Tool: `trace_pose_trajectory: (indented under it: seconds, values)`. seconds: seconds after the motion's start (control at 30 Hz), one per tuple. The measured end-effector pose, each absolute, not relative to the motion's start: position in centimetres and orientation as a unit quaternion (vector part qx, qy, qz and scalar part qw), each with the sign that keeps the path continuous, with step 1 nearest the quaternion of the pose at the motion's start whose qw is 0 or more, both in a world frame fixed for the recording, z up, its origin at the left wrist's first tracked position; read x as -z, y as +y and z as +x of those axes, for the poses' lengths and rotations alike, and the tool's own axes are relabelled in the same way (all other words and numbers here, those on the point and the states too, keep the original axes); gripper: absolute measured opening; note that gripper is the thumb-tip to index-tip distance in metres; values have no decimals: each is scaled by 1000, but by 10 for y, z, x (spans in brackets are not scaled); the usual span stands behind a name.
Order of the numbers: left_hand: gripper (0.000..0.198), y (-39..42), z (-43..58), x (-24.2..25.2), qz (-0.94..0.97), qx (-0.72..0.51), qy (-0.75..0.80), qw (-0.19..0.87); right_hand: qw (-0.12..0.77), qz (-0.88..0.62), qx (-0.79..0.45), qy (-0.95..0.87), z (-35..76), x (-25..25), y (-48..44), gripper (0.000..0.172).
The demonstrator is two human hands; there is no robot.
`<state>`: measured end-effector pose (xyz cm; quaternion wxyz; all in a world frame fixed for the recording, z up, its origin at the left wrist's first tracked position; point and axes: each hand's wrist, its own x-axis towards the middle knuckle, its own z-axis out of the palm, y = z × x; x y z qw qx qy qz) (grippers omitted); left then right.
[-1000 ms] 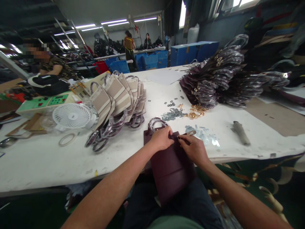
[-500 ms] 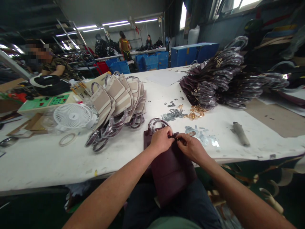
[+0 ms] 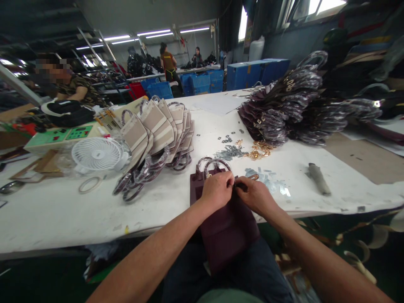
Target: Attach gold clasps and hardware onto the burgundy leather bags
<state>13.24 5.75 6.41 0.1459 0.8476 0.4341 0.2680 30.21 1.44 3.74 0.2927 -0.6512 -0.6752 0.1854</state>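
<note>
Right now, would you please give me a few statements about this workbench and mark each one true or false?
1. The left hand and right hand are both at the maroon bag. True.
2. The white fan is to the right of the maroon bag. False: the white fan is to its left.
3. Gold-coloured pieces lie on the white table, beyond the right hand. True.
4. The blue boxes are nearer the person than the maroon bag. False: the blue boxes stand past the table's far edge.
5. Beige panels lie left of the maroon bag. True.
</note>
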Motion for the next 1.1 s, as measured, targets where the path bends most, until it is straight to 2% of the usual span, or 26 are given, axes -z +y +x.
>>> trace_pose_trajectory:
  seconds: [0.13, 0.37, 0.43, 0.57, 0.63, 0.73, 0.83, 1.0, 1.1]
  values:
    - [16, 56, 130, -66, 860, -286, 399, 137, 348, -664, -253, -612, 303, -41, 17, 30]
    - [15, 65, 124, -65, 850, -255, 424, 182, 322, -634, -250, -657, 303, -44, 27, 66]
    - [12, 72, 118, -62, 837, -240, 451, 195, 332, -613, -277, -661, 303, -48, 24, 63]
    - [13, 83, 106, -52, 828, -211, 481, 196, 352, -499, -446, -654, 319, -54, 16, 36]
    - [13, 83, 106, -47, 837, -199, 471, 193, 364, -492, -473, -634, 336, -53, 24, 33]
    - [12, 78, 118, -44, 861, -181, 439, 183, 360, -634, -310, -610, 368, -41, 59, 34]
    - [14, 76, 138, -43, 885, -161, 403, 170, 286, -734, -156, -596, 393, -22, 106, 30]
    - [33, 77, 151, -37, 919, -86, 348, 166, 194, -767, -107, -602, 407, 3, 156, 28]
    - [41, 75, 141, -33, 920, -111, 337, 167, 151, -770, -96, -612, 409, 9, 167, 24]
